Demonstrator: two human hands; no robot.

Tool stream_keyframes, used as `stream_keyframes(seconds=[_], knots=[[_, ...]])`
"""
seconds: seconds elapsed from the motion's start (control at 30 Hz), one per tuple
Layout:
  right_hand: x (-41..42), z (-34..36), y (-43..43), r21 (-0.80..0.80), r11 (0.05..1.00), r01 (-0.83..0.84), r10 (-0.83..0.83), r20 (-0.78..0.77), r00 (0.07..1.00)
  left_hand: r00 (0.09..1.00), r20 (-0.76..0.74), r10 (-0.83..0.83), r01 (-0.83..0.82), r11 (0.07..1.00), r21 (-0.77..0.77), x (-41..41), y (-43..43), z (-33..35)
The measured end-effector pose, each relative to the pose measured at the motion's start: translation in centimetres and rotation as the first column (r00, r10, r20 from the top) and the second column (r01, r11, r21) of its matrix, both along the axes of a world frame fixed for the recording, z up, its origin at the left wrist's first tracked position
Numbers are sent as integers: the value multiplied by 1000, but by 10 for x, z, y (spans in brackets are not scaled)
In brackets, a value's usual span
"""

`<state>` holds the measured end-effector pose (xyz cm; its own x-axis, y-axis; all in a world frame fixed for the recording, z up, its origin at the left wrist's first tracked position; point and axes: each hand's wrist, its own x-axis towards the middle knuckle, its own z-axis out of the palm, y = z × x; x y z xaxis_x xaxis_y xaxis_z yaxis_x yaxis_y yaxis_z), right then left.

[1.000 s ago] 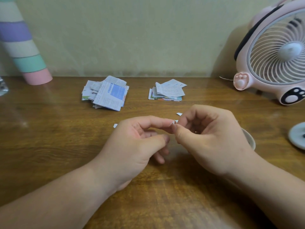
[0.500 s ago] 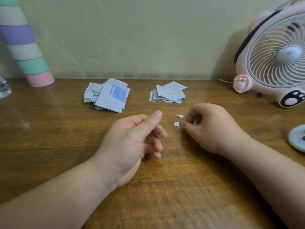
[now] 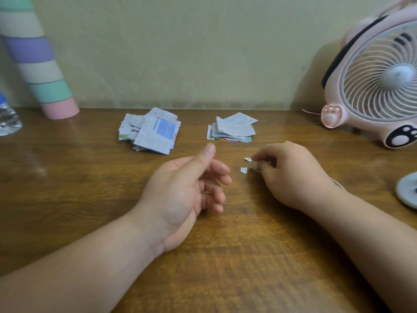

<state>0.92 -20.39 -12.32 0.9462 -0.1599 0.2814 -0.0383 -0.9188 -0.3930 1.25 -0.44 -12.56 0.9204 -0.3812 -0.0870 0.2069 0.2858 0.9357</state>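
Observation:
Two tiny white paper scraps lie on the wooden table (image 3: 225, 256): one scrap (image 3: 247, 159) farther back, the other scrap (image 3: 243, 169) nearer to me. My right hand (image 3: 291, 172) rests on the table just right of them, its fingers curled, with thumb and forefinger pinching what looks like a third small scrap (image 3: 256, 166). My left hand (image 3: 187, 190) hovers to the left of the scraps, thumb raised and fingers loosely curled, holding nothing.
Two piles of cut printed paper sit toward the wall, a left pile (image 3: 150, 132) and a right pile (image 3: 232, 128). A pink fan (image 3: 372, 86) stands at back right, a white disc (image 3: 408, 190) at the right edge, and a striped tube (image 3: 38, 64) and a bottle (image 3: 8, 118) at back left.
My hands, joined on a tiny scrap a second ago, have parted. The left hand let go and drew back to the left; the right hand dropped to the table beside the scraps.

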Motion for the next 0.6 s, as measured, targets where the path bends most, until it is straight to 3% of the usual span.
stream_keyframes(seconds=[0.2,0.33,0.6], knots=[[-4,11,-4,9,1000,-15,14,94,995,996,-71,-57,49,993,-108,5,2,2],[9,25,0,21,999,-35,33,80,996,990,-106,-94,70,975,-213,8,5,5],[92,29,13,27,1000,-5,6,-12,1000,990,-134,-42,2,959,-284,12,6,4]])
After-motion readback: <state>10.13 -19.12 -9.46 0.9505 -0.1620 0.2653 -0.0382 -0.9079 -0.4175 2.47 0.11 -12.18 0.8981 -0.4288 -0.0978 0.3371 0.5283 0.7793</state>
